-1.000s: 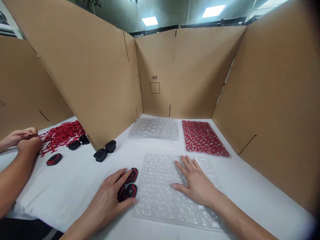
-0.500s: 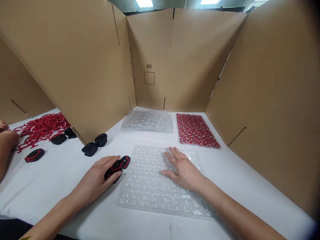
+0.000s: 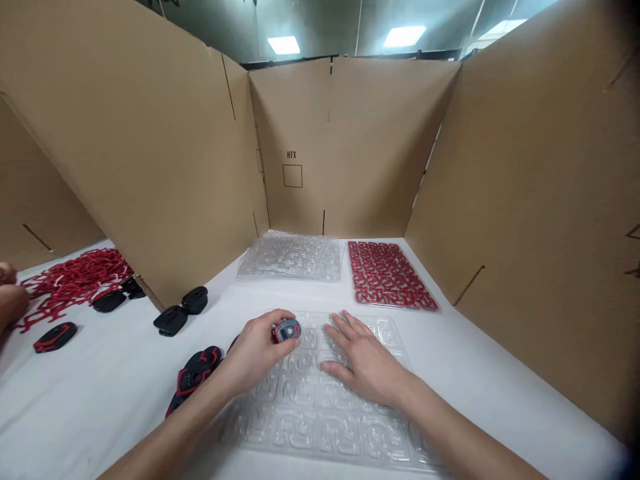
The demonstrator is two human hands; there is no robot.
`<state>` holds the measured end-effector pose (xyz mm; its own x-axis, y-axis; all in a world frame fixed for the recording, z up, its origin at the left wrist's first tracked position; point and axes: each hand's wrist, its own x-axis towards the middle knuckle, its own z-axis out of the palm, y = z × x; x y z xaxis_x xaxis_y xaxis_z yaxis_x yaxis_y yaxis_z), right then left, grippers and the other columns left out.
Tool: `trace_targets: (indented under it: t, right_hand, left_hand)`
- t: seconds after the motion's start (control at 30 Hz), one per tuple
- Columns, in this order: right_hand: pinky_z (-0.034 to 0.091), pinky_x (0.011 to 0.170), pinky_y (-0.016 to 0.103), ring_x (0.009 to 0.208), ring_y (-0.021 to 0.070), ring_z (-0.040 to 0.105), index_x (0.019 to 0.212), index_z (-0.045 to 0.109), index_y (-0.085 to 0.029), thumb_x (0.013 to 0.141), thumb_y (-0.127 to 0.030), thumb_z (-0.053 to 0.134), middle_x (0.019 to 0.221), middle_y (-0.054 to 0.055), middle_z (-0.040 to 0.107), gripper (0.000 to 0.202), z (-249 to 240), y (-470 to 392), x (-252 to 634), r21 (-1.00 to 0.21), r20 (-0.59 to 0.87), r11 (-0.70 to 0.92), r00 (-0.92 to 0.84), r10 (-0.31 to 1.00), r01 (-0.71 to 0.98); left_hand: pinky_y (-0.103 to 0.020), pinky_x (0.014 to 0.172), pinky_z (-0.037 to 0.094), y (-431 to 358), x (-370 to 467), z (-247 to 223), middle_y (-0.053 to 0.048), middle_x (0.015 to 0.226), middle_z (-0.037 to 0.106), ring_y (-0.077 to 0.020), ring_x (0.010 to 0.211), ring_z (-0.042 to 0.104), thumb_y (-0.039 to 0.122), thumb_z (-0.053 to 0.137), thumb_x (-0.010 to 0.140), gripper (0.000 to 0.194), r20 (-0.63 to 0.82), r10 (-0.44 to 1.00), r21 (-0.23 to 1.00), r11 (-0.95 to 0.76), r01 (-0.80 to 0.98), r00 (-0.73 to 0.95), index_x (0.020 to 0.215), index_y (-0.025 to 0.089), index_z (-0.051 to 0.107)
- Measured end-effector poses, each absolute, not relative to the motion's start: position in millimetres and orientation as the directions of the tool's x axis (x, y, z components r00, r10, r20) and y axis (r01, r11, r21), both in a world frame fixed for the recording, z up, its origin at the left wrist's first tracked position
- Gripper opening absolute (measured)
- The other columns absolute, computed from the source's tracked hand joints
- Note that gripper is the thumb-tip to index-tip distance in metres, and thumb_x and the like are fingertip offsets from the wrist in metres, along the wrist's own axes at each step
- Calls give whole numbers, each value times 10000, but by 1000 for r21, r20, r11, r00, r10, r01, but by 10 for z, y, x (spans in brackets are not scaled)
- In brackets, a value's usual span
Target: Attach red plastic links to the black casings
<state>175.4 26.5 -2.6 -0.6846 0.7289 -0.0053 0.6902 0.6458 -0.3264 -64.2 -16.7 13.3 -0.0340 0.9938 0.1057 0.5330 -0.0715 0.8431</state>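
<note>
My left hand is closed around a small grey, black and red plastic housing, held over the left part of a clear plastic blister tray. The tray lies flat, with rows of moulded hollows. My right hand rests on its right half, fingers spread and thumb out. Left of the tray, partly behind my left forearm, several black housings with red trim lie in a cluster. A bit of another dark piece shows beside my left hand, mostly covered by it.
Two black housings sit by the left cardboard wall. At the back are stacked clear trays and a tray filled with red pieces. Beyond the left wall are a heap of red parts and another person's hand.
My left hand has moved from the black housings rightwards over the tray, now with one housing in it. My right hand stays on the tray. The camera view has tilted up slightly.
</note>
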Motion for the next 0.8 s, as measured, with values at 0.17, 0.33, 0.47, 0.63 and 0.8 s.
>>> trace_targets:
  t: [0.17, 0.33, 0.47, 0.63, 0.8]
  right_hand:
    - [199, 1177, 485, 1471, 338, 145, 1472, 403, -216, 857, -626, 541, 1589, 102, 248, 751, 52, 252, 1915, -371, -45, 627, -688, 724, 684]
    - [272, 1132, 464, 1394, 338, 322, 1433, 459, -210, 761, -634, 667, 1508, 117, 417, 821, 89, 320, 1981, -390, -3, 575, -625, 780, 719]
    - [335, 1066, 439, 1268, 325, 437, 1375, 515, -172, 761, -514, 731, 1381, 140, 517, 736, 110, 451, 1970, -367, 48, 505, -526, 849, 782]
    - [439, 896, 409, 1033, 302, 524, 1183, 628, -197, 617, -511, 844, 1083, 93, 588, 683, 179, 494, 1948, -396, -1, 446, -486, 874, 802]
    - [446, 821, 386, 967, 282, 519, 1010, 616, -204, 585, -490, 871, 1073, 70, 573, 573, 222, 426, 1951, -370, 69, 445, -453, 889, 816]
  left_hand:
    - [-253, 593, 434, 73, -407, 122, 31, 670, 616, -156, 602, 560, 240, 584, 748, 186, 80, 995, 810, -30, 586, -59, 922, 201, 638]
    - [-246, 631, 419, -1, -405, -25, 26, 740, 628, -159, 691, 574, 224, 538, 788, 164, 94, 996, 782, -78, 618, 7, 932, 220, 616]
    - [-253, 665, 423, -28, -404, -79, 31, 764, 630, -162, 721, 588, 213, 518, 809, 161, 104, 993, 773, -114, 625, 52, 948, 236, 595]
    - [-276, 699, 440, -36, -400, -74, 26, 794, 631, -168, 729, 601, 189, 498, 817, 167, 151, 988, 758, -133, 639, 26, 967, 244, 547]
    - [-290, 719, 456, -74, -428, -66, -12, 1016, 643, -173, 797, 627, 168, 479, 806, 165, 242, 966, 744, -126, 656, -88, 946, 254, 459]
